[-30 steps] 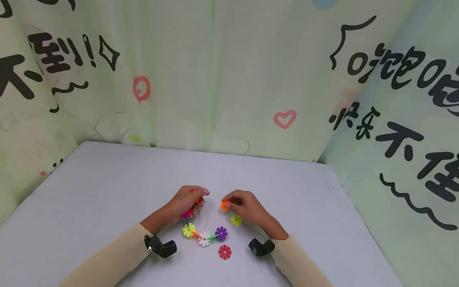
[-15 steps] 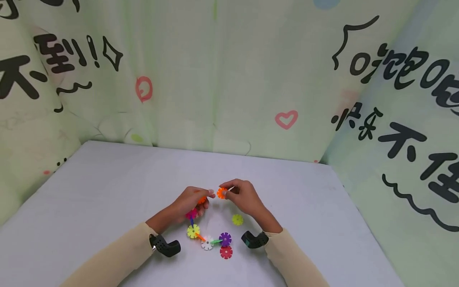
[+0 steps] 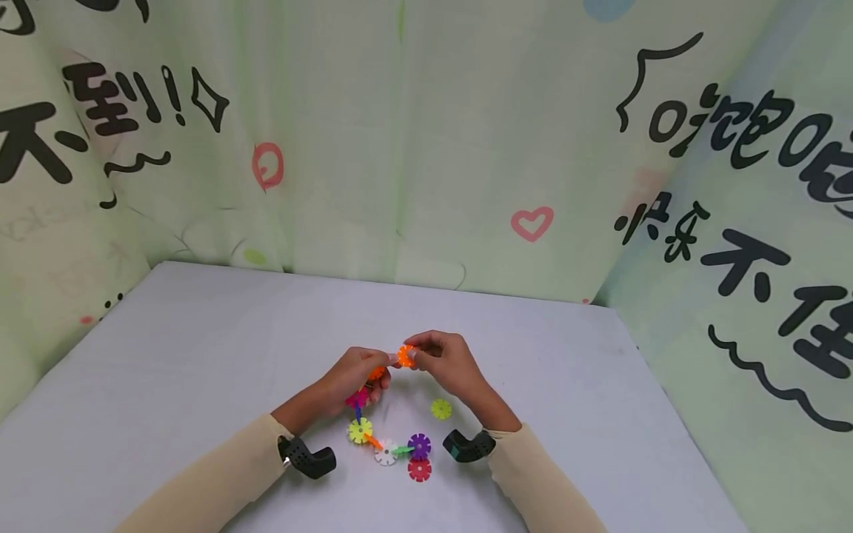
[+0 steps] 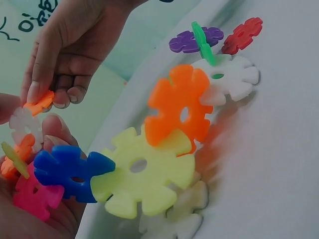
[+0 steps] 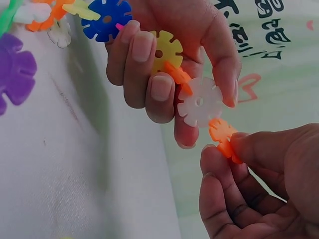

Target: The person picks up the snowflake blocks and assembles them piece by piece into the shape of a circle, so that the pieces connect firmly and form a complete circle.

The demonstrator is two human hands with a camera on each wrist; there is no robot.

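My left hand (image 3: 353,375) grips one end of a chain of slotted plastic snowflake discs. Its thumb and fingers pinch a whitish disc (image 5: 200,102), with an orange and a yellow disc (image 5: 167,47) behind it. From the palm the chain runs on through a pink disc (image 4: 35,194), a blue one (image 4: 72,169), a light yellow one (image 4: 144,174), then orange, white, green and purple (image 3: 420,446) down by the table. My right hand (image 3: 448,363) pinches a single orange disc (image 5: 225,137) between thumb and index finger, its edge right at the whitish disc's rim.
A loose lime disc (image 3: 441,409) lies on the white table (image 3: 233,333) below my right hand. Near the chain's purple end is a red disc (image 3: 419,470). Printed curtains (image 3: 346,148) stand behind the table and at both sides. Each wrist wears a black camera (image 3: 306,457).
My right hand has lifted the orange disc up and leftward from near the table to the left hand's fingertips. The chain's purple end has shifted slightly toward the red disc.
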